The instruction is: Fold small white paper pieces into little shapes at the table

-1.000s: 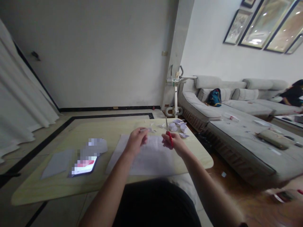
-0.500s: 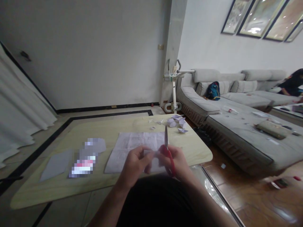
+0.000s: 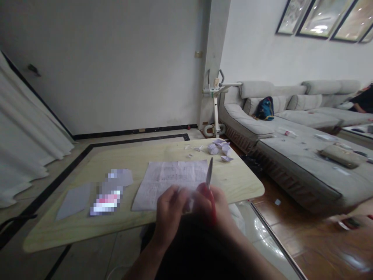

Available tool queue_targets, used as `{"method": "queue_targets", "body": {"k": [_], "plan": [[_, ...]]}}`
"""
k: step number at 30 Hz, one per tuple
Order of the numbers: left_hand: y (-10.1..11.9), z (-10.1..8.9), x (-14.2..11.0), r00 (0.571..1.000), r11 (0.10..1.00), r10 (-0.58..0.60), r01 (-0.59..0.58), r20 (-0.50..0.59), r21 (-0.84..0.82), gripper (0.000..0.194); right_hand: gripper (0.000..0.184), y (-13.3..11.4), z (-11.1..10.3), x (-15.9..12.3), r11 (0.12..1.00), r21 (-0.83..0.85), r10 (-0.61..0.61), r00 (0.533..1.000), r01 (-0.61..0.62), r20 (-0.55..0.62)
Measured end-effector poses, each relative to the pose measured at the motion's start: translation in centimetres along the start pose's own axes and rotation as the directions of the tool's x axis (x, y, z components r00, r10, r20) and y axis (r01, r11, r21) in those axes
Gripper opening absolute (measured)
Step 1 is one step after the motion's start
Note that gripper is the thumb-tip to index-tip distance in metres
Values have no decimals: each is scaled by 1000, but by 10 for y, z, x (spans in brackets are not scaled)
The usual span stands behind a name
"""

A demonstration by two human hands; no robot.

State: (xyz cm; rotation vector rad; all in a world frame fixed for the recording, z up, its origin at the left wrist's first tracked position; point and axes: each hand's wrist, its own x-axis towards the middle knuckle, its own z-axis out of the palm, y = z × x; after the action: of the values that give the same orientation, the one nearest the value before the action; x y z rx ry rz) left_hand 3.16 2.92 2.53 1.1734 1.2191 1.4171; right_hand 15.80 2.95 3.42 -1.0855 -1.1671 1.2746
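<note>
My right hand [image 3: 214, 212] grips red-handled scissors [image 3: 210, 186] with the blades pointing up and away. My left hand [image 3: 168, 214] is closed, pinching a small white paper piece [image 3: 190, 202] held between both hands. Both hands hover close to my body, over the near edge of the pale wooden table [image 3: 87, 229]. A printed white sheet [image 3: 169, 181] lies flat on the table just beyond them. Small folded paper pieces [image 3: 218, 149] are scattered at the table's far right corner.
A phone with a lit screen [image 3: 106, 202] and a grey sheet [image 3: 74, 200] lie on the table's left side. A grey sofa [image 3: 297, 155] with a blue backpack [image 3: 264, 109] fills the right. An exercise machine [image 3: 215, 105] stands by the pillar. White curtains [image 3: 26, 155] hang at left.
Both hands pulled back from the far side of the printed sheet toward my body, bringing the scissors and a small paper piece along. The view shifted slightly.
</note>
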Motion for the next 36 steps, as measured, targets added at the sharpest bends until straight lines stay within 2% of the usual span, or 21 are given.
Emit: {"method": "queue_targets", "body": {"k": [8, 12, 15, 20, 24, 26, 28, 31, 32, 34, 36], "plan": [[-6, 1, -5, 1000, 1000, -12, 12, 18, 1, 29, 30, 9, 1, -2, 998, 64, 0, 999, 2, -36], [-12, 0, -4, 999, 999, -37, 37, 8, -5, 30, 31, 11, 2, -3, 998, 67, 5, 1000, -5, 0], [-12, 0, -4, 1000, 999, -4, 3, 4, 37, 31, 32, 10, 3, -4, 999, 46, 14, 999, -15, 30], [-6, -2, -6, 996, 992, 84, -87, 41, 87, 29, 35, 7, 2, -8, 999, -31, -26, 999, 27, 20], [-4, -5, -6, 993, 993, 66, -74, 96, 87, 25, 38, 7, 0, -13, 982, -164, -92, 996, 93, 11], [-4, -7, -5, 993, 995, 59, -67, 105, 80, 28, 37, 8, -5, -11, 964, -239, -111, 993, 118, 43], [-3, -9, -4, 993, 996, 47, -55, 105, 69, 30, 33, 9, -17, -2, 936, -316, -120, 984, 156, 132], [-1, -12, -3, 992, 1000, 4, -6, 128, 21, 32, 21, 11, -45, 25, 835, -527, -61, 978, 159, 198], [-1, -14, -4, 989, 1000, -7, 7, 149, 0, 33, 22, 11, -56, 36, 742, -653, -37, 981, 156, 192], [0, -15, -4, 982, 999, -14, 20, 186, -28, 33, 21, 11, -75, 58, 379, -914, -5, 988, 144, 154], [0, -16, -6, 979, 999, -17, 25, 202, -34, 32, 19, 9, -87, 75, 265, -956, 23, 991, 125, 135]]}}
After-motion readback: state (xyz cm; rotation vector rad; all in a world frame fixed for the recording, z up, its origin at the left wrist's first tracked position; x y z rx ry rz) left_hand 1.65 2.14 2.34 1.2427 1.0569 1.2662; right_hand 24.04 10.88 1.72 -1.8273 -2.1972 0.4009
